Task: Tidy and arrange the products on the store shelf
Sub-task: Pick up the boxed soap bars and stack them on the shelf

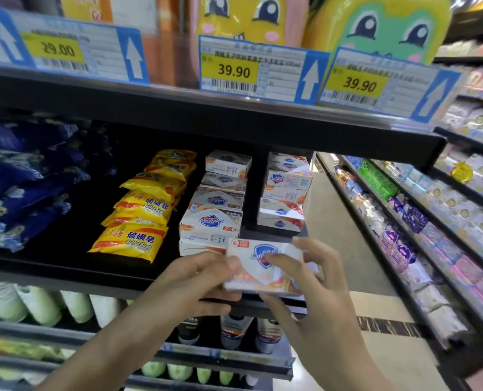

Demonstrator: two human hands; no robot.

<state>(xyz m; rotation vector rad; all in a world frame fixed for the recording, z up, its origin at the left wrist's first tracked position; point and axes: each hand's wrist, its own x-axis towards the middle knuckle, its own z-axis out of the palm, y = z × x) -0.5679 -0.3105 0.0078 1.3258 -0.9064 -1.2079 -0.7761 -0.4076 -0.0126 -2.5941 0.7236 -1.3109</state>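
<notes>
A store aisle runs off to my right, and in front of me is a black shelf (65, 261) stocked with soap: blue packets at the left, yellow sulfur soap packs (138, 221) in a leaning row, then two stacks of white Safeguard soap boxes. I hold one more Safeguard box (265, 266) just in front of the shelf edge, below the left stack (214, 210). My left hand (195, 280) pinches its left end, thumb on top and fingers curled under. My right hand (313, 280) grips the right side, thumb laid across the printed face and a finger curled over the far edge.

I judge I'm midway through restocking, squaring this box before it goes back. The right stack (284, 193) sits lower and looks uneven, so next I should level the box, logo forward, and slide it onto a stack without knocking the crooked boxes.
</notes>
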